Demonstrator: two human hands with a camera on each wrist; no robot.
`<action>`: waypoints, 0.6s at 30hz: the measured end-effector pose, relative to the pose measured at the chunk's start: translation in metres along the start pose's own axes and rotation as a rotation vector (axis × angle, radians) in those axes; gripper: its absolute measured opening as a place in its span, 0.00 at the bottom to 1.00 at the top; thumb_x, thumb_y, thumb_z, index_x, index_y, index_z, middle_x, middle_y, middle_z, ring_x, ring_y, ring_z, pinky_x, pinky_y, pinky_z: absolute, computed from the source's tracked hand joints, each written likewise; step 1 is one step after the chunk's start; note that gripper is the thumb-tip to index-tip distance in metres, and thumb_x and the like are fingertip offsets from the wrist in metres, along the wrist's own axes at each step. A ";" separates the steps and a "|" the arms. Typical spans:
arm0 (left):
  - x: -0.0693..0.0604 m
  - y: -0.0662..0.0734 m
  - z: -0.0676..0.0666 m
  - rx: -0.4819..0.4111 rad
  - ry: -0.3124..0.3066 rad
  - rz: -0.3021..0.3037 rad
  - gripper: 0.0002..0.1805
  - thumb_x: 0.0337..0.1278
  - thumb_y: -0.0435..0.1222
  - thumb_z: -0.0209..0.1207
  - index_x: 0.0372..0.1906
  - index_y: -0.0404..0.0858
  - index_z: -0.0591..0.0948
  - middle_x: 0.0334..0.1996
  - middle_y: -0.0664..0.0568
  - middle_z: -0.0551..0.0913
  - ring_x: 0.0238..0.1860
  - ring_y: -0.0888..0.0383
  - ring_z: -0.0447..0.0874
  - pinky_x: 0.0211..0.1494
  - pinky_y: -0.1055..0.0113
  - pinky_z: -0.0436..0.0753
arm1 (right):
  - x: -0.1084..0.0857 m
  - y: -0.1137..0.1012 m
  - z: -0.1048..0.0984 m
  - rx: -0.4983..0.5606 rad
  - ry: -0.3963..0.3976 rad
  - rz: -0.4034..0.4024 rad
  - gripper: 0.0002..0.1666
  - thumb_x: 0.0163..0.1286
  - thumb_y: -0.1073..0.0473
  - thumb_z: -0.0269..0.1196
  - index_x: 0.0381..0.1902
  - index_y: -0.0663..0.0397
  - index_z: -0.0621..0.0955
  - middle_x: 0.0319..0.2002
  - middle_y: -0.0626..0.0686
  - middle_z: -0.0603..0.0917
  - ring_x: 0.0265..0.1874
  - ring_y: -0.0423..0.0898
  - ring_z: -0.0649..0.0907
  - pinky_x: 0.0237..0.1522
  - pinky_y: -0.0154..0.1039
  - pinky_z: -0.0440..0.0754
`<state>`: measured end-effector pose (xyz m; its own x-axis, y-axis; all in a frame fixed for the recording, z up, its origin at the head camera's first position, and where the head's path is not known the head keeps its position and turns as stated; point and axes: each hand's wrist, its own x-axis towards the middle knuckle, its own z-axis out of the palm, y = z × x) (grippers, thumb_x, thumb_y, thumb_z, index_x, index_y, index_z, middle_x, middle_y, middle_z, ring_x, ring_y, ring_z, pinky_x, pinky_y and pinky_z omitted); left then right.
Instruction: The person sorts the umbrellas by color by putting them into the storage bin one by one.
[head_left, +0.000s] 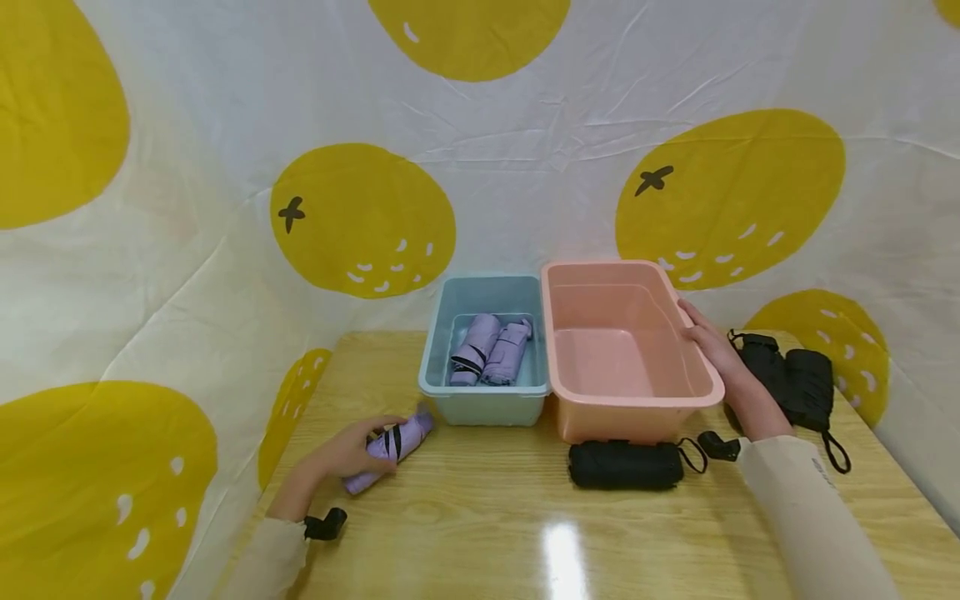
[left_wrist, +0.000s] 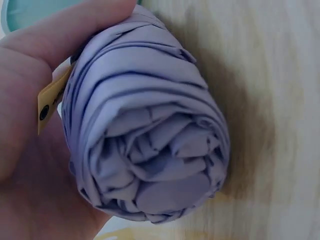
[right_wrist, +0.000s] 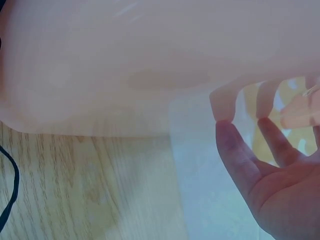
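A: Main item, where?

B: Purple umb [head_left: 413,430], in L hand [head_left: 348,450]. Thumb one side, fingers other, curled round it. Rolled, w/ black strap [head_left: 397,442]; far end angles fwd-right from L hand. L wrist view: yellow tag [left_wrist: 52,97] sticks out by palm, coiled end faces cam. Touching wood or just off it? Can't tell.

A: R hand [head_left: 723,367]?

B: Not gripping. Fingers spread, tips on outer R wall of pink bin [head_left: 637,418]; their reflections show in the plastic, R wrist view. Bin sits directly L of that hand, nothing inside it that I see.

A: Btwn hands?

B: Blue bin [head_left: 491,410], fwd-right of L hand, rim up against pink bin's. Two purple rolls [head_left: 510,354] in it, side by side. Black umb [head_left: 626,465] lies L of R wrist, just this side of pink bin, loop twd R wrist.

A: Outside the hands?

B: More black rolls [head_left: 810,387] R of R hand, partly hidden by forearm; cord loop hangs nearer the person. Pale sleeves [head_left: 813,517] both arms. Wood table [head_left: 465,517] below; white cloth [head_left: 510,192] w/ yellow fruit print beyond both hands.
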<state>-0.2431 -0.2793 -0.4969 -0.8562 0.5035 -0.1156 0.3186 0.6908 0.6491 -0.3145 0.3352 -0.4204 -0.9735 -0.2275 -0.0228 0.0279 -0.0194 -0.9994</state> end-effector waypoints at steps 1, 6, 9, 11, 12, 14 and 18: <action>0.001 -0.001 -0.002 0.004 0.011 -0.013 0.40 0.48 0.47 0.73 0.68 0.49 0.71 0.55 0.47 0.76 0.50 0.49 0.73 0.47 0.53 0.76 | 0.001 -0.002 0.000 0.004 0.004 0.001 0.38 0.81 0.61 0.38 0.77 0.42 0.32 0.76 0.56 0.29 0.73 0.58 0.43 0.50 0.24 0.71; 0.005 -0.003 -0.010 0.026 0.066 -0.041 0.40 0.45 0.46 0.74 0.66 0.46 0.73 0.43 0.49 0.78 0.41 0.53 0.74 0.38 0.60 0.76 | 0.001 -0.002 -0.001 -0.068 0.011 -0.019 0.38 0.81 0.60 0.39 0.77 0.42 0.33 0.76 0.58 0.31 0.73 0.59 0.47 0.51 0.25 0.72; 0.006 -0.006 -0.008 0.029 0.096 -0.071 0.39 0.44 0.47 0.74 0.66 0.47 0.73 0.39 0.49 0.78 0.37 0.55 0.75 0.37 0.61 0.76 | -0.001 0.007 -0.004 -0.090 0.022 -0.017 0.38 0.80 0.58 0.40 0.78 0.41 0.35 0.76 0.59 0.34 0.72 0.57 0.52 0.50 0.26 0.72; 0.007 -0.008 -0.006 0.022 0.113 -0.115 0.40 0.44 0.48 0.74 0.66 0.47 0.72 0.39 0.48 0.78 0.35 0.55 0.75 0.35 0.61 0.77 | -0.003 0.009 -0.003 -0.101 0.026 -0.004 0.38 0.80 0.58 0.40 0.78 0.42 0.36 0.76 0.60 0.35 0.71 0.56 0.54 0.50 0.26 0.73; 0.008 -0.010 -0.006 0.014 0.124 -0.138 0.40 0.44 0.48 0.74 0.66 0.48 0.72 0.39 0.48 0.78 0.34 0.55 0.75 0.35 0.61 0.77 | -0.003 0.010 -0.003 -0.097 0.023 -0.005 0.38 0.80 0.58 0.40 0.78 0.42 0.36 0.76 0.61 0.35 0.71 0.57 0.53 0.50 0.26 0.72; 0.012 -0.014 -0.006 -0.002 0.149 -0.172 0.41 0.44 0.47 0.74 0.66 0.47 0.71 0.38 0.47 0.79 0.33 0.55 0.76 0.34 0.61 0.77 | -0.002 0.009 -0.002 -0.093 0.019 -0.001 0.38 0.81 0.58 0.41 0.78 0.42 0.36 0.76 0.61 0.34 0.72 0.57 0.53 0.50 0.27 0.72; 0.027 -0.020 -0.011 -0.027 0.204 -0.191 0.42 0.43 0.48 0.74 0.67 0.47 0.71 0.37 0.46 0.79 0.31 0.54 0.77 0.32 0.61 0.77 | 0.000 0.001 -0.003 -0.094 0.014 -0.001 0.38 0.81 0.58 0.40 0.77 0.40 0.34 0.76 0.60 0.33 0.72 0.60 0.50 0.51 0.27 0.71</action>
<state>-0.2772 -0.2849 -0.5045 -0.9647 0.2488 -0.0863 0.1347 0.7479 0.6501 -0.3153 0.3376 -0.4215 -0.9766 -0.2141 -0.0214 0.0061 0.0720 -0.9974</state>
